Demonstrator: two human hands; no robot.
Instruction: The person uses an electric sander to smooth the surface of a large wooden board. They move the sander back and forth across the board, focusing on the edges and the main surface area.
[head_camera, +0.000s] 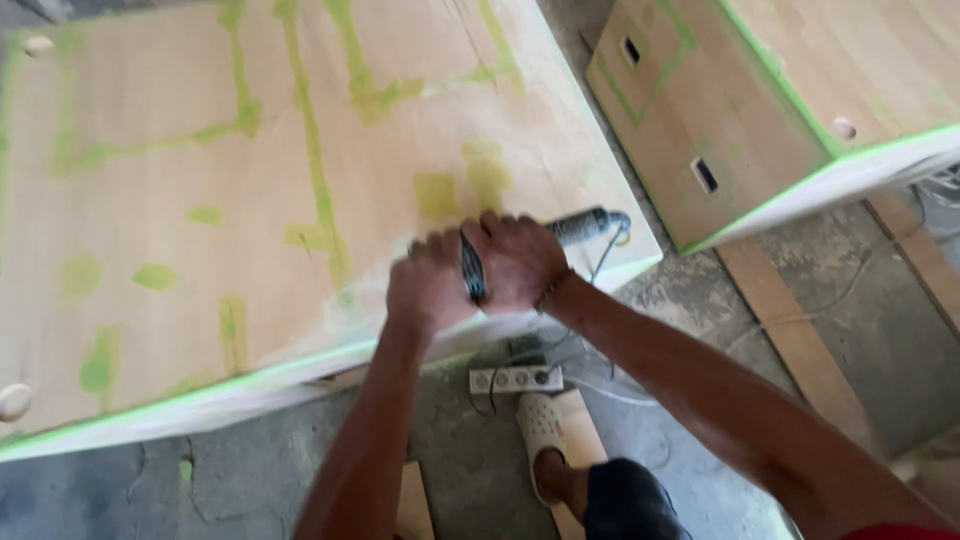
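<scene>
My left hand (428, 285) and my right hand (520, 258) both grip a dark hand-held power sander (575, 228) at the near edge of a big wooden panel (200, 200). The panel is pale plywood with streaks and patches of green filler, and its edge is green. The tool's grey body sticks out to the right past my right hand, with a cable hanging from its end. My left hand covers the tool's head, so its pad is hidden.
A second wooden box (730, 100) with green edges and two small slots stands at the upper right. On the concrete floor lie a white power strip (515, 379), cables, wooden planks (790, 330), and my foot in a white clog (541, 425).
</scene>
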